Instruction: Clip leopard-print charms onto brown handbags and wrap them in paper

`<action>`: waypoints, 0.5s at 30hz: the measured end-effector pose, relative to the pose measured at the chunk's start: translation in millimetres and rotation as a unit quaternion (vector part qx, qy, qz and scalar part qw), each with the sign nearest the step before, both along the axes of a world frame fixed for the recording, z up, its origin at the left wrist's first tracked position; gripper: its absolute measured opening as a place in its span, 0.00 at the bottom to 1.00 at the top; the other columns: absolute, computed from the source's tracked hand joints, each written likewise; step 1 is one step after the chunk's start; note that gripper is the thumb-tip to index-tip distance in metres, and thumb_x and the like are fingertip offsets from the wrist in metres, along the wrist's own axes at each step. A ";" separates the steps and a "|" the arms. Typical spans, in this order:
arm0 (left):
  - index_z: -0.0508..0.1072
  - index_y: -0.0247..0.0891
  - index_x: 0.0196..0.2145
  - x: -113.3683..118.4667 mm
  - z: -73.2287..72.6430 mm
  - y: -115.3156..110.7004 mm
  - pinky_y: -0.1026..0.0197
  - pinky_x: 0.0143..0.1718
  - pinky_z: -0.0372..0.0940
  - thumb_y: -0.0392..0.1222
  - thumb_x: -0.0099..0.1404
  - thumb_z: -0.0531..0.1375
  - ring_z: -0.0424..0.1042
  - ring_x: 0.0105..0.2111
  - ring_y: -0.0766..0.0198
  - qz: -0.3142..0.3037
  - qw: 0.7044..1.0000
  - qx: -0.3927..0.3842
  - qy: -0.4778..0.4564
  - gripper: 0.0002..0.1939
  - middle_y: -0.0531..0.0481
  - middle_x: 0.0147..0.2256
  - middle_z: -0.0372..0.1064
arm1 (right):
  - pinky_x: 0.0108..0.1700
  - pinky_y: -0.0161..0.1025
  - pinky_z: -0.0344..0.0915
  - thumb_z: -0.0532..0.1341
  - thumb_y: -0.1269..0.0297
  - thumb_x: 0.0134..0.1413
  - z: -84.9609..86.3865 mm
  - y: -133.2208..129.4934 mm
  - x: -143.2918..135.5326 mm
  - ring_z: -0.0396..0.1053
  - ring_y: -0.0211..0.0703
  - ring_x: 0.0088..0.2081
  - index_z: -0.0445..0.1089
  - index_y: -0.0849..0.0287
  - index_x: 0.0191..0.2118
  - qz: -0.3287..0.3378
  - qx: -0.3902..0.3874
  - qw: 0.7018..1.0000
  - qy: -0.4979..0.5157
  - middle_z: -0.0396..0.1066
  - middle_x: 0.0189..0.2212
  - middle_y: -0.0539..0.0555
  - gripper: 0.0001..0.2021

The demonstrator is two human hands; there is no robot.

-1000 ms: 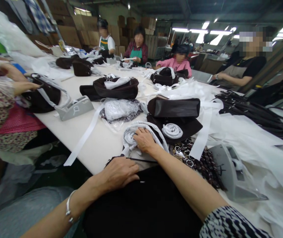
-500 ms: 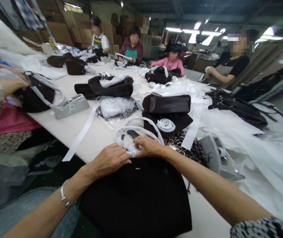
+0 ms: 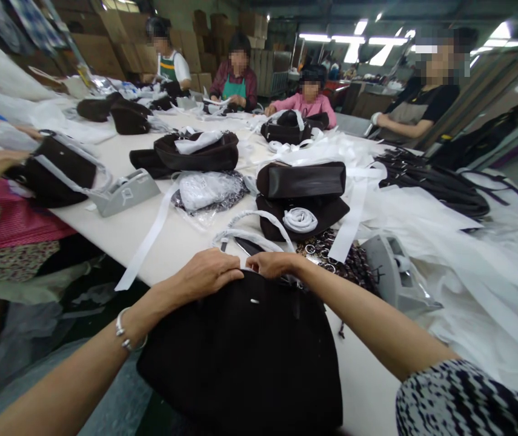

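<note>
A dark brown handbag [image 3: 245, 357] stands upright in front of me at the table edge, its mouth at the top. Its handles [image 3: 265, 219], wrapped in white, arch up behind the mouth. My left hand [image 3: 215, 269] is closed on the bag's upper rim, thumb on the near side. Beside it, my right hand [image 3: 273, 264] is closed with its fingers down at the mouth; what they hold is hidden. A little white shows between the two hands.
Several brown bags [image 3: 302, 180] lie across the white table [image 3: 117, 233]. Grey tape dispensers [image 3: 125, 192] stand left and right, the right dispenser [image 3: 392, 272] near my forearm. A white coiled strap [image 3: 300, 220], a chain pile [image 3: 338, 260] and white sheets lie around. Co-workers line the far side and left.
My right hand has gone down to the bag's mouth, and the white coiled bundle it held there is now mostly out of sight. The bag's upper rim sits slightly higher in view.
</note>
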State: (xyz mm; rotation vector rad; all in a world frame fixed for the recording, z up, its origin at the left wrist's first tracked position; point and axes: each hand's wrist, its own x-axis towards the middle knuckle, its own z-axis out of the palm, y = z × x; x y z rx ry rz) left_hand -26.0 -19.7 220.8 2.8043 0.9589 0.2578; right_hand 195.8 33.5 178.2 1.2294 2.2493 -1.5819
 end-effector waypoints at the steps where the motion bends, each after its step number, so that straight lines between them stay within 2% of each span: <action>1: 0.70 0.41 0.35 2.7 2.3 1.8 0.62 0.39 0.59 0.49 0.73 0.49 0.70 0.34 0.62 0.005 1.000 -0.023 -0.002 0.15 0.53 0.31 0.72 | 0.29 0.30 0.57 0.68 0.73 0.32 0.9 0.9 -1.2 0.63 0.35 0.29 0.73 0.60 0.33 -0.004 -0.001 1.000 0.005 0.68 0.25 0.45 0.14; 5: 0.70 0.42 0.34 10.4 3.4 11.5 0.63 0.36 0.59 0.51 0.72 0.49 0.70 0.33 0.61 0.039 0.996 -0.079 0.021 0.15 0.53 0.30 0.72 | 0.30 0.30 0.59 0.67 0.69 0.37 3.1 2.5 -1.1 0.63 0.34 0.27 0.73 0.59 0.32 -0.005 -0.061 0.997 0.038 0.69 0.24 0.44 0.10; 10: 0.69 0.41 0.32 14.3 -1.8 11.4 0.63 0.34 0.57 0.49 0.73 0.48 0.71 0.31 0.61 0.042 0.995 -0.081 0.050 0.16 0.52 0.28 0.71 | 0.24 0.31 0.58 0.67 0.61 0.41 -16.7 1.3 3.8 0.59 0.32 0.20 0.71 0.60 0.30 -0.045 -0.130 0.989 0.046 0.64 0.17 0.43 0.10; 12: 0.68 0.40 0.32 12.4 1.9 6.3 0.64 0.33 0.57 0.49 0.73 0.48 0.71 0.29 0.63 0.033 0.995 -0.084 0.030 0.16 0.53 0.27 0.70 | 0.23 0.29 0.55 0.68 0.59 0.41 -25.2 4.8 7.1 0.57 0.30 0.19 0.69 0.59 0.32 -0.087 -0.115 0.986 0.084 0.61 0.18 0.42 0.13; 15: 0.67 0.39 0.29 6.9 11.4 1.5 0.65 0.31 0.56 0.48 0.73 0.47 0.69 0.26 0.66 0.021 0.996 -0.089 -0.010 0.18 0.54 0.25 0.67 | 0.24 0.29 0.55 0.71 0.57 0.38 -29.9 13.1 11.4 0.58 0.30 0.22 0.66 0.60 0.31 -0.205 -0.037 0.960 0.186 0.63 0.22 0.43 0.17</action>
